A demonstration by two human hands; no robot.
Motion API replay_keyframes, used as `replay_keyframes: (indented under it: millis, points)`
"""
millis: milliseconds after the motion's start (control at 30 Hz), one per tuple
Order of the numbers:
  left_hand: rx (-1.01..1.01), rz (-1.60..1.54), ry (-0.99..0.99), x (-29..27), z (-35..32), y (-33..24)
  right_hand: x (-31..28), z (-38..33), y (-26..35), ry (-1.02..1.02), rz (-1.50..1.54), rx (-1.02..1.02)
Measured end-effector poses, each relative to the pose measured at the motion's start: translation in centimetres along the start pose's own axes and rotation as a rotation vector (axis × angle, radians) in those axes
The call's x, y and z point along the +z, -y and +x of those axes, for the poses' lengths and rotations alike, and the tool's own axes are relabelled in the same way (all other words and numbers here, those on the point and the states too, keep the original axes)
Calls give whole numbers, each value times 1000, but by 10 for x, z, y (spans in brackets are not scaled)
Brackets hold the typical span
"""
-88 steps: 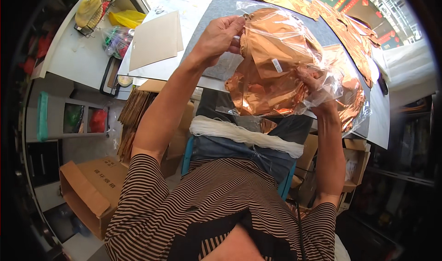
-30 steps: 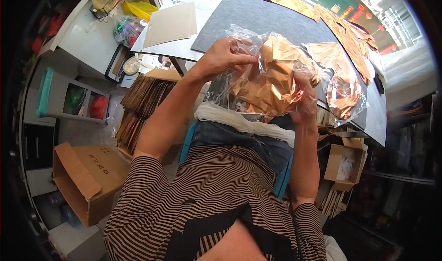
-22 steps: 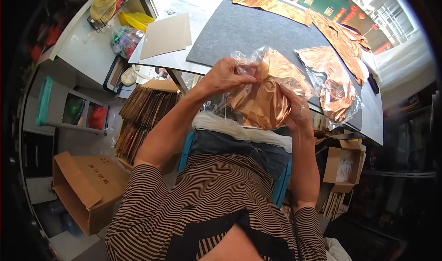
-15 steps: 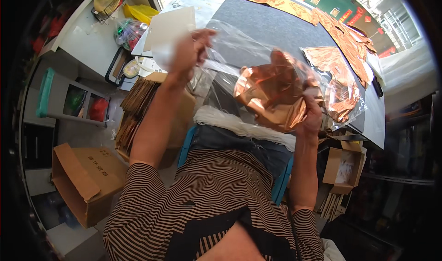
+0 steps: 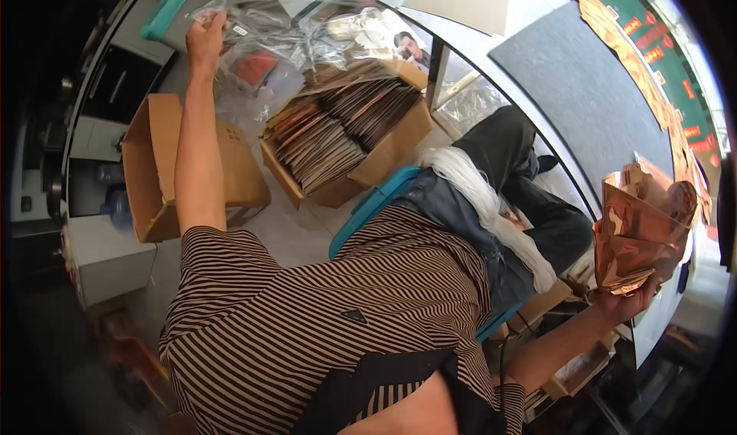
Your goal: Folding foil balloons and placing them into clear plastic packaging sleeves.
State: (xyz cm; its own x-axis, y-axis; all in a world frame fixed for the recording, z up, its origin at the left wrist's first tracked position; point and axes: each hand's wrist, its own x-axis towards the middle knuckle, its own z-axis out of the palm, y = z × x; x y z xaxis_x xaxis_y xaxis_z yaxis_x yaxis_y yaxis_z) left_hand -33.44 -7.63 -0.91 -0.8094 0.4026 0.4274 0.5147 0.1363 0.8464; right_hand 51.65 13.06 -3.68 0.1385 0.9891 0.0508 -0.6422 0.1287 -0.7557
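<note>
My left hand (image 5: 206, 42) is stretched out to the far left, its fingers closed on a thin, crinkled clear plastic bag (image 5: 288, 32). The bag trails rightward above a box of flat brown pieces, and a small white label shows near my fingers. At the right, over the table's near edge, my right hand (image 5: 631, 301) grips the lower end of a folded, shiny copper-coloured foil piece (image 5: 641, 232), held upright. The foil and the bag are well apart. Part of my right hand's fingers lies behind the foil.
An open cardboard box (image 5: 418, 128) of flat brown pieces stands left of my legs. Beyond it sits another open carton (image 5: 246, 166). The white table (image 5: 530, 24) bears a grey mat (image 5: 587, 82) and copper-coloured foil (image 5: 637, 47) along its far side. White strands (image 5: 476, 193) lie across my lap.
My left hand has swung far left with the clear bag, now apart from the foil. My right hand has carried the foil rightward. The whole view has turned toward the left.
</note>
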Motion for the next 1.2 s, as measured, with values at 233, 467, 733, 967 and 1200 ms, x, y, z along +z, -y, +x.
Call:
replay_keyframes:
  millis: [233,467,733,967,1200]
  points:
    - [525,970,-430,10,-4,69,43,4,-17,-50,-293,-104]
    - [234,1308,354,27,-29,154,75,31,-77,204,8,93]
    - [241,-36,639,247,-137,-163,137,69,-69,362,36,242]
    - [362,-701,1492,402,-161,-301,163,111,-69,431,24,394]
    - [-208,-540,1507,489,-204,-285,135,184,-57,294,-886,340]
